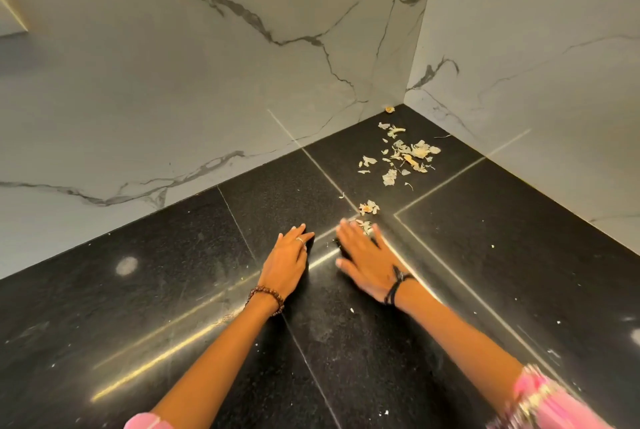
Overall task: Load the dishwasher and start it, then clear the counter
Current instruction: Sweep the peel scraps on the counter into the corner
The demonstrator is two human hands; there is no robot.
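On the black counter [502, 255], near its back corner, I have 2 flat, spread hands — left hand [287, 262], right hand [363, 255] — holding nothing. Peel scraps [405, 155] lie beyond my fingertips. Counter-clearing, I judge — next, sweep them together.

Peel scraps [401, 155] on counter [138, 290], beyond both hands [325, 259].
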